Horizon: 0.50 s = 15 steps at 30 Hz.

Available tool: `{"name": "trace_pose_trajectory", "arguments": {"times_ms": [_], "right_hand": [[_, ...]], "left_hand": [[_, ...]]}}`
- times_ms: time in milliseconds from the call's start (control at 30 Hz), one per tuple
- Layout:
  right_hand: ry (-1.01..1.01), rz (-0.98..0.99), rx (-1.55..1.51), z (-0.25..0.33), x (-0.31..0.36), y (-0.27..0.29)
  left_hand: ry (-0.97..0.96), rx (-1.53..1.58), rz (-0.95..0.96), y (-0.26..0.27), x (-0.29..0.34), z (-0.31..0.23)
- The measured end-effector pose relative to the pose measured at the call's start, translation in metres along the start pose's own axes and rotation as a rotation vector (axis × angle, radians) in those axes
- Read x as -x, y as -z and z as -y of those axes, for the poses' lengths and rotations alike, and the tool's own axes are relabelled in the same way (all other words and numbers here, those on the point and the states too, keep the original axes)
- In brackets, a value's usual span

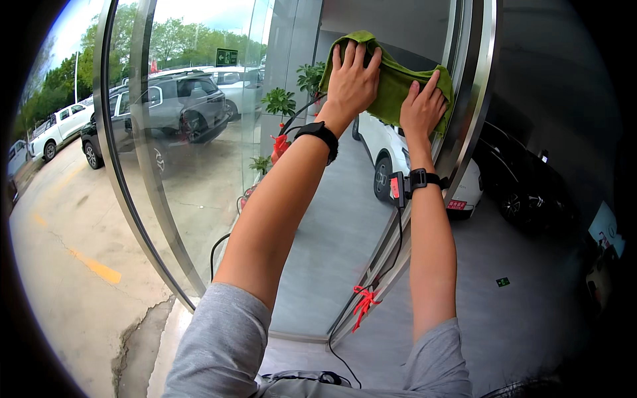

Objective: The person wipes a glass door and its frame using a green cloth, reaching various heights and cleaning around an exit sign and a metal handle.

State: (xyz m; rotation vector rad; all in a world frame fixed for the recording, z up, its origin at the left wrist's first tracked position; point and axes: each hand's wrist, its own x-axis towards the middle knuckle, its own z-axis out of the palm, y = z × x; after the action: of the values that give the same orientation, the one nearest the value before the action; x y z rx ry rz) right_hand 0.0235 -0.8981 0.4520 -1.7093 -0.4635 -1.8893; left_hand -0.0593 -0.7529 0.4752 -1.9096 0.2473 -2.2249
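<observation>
2 hands press 1 green cloth (398, 79) flat against a glass door panel (345, 199), high up near its top. The left hand (352, 79) lies on the cloth's left part with fingers together and stretched upward, palm down on the fabric. The right hand (423, 106) rests on the cloth's right lower part, fingers slightly spread, close to the metal door frame (464, 119). Neither hand grips the cloth; both lie open on it. Each wrist carries a black band (320, 134), and the right one has a small black and red device (398, 188) with a black cable (391, 259) hanging from it, tied further down with a red ribbon (363, 302).

Containers: potted green plants (282, 103) stand behind the glass, their pots mostly hidden.

Signs: 1 green rectangular sign (227, 57) sits high in the distance above the parked cars, and 1 small green square marker (503, 282) lies on the grey floor at the right. A white car (388, 156) shows through the glass below the hands, with a red plate-shaped patch (456, 205) at its edge. A dark SUV (166, 109) stands outside at the left.
</observation>
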Motion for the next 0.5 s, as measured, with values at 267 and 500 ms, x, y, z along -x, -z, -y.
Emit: {"name": "trace_pose_trajectory", "arguments": {"times_ms": [267,500], "right_hand": [[0.044,-0.159,0.071,-0.005,-0.006,-0.013],[0.053,-0.265,0.038,-0.002,0.017,-0.018]], "left_hand": [[0.000,-0.083,-0.076,-0.030,-0.006,-0.014],[-0.002,-0.081,0.061,-0.009,0.013,-0.033]]}}
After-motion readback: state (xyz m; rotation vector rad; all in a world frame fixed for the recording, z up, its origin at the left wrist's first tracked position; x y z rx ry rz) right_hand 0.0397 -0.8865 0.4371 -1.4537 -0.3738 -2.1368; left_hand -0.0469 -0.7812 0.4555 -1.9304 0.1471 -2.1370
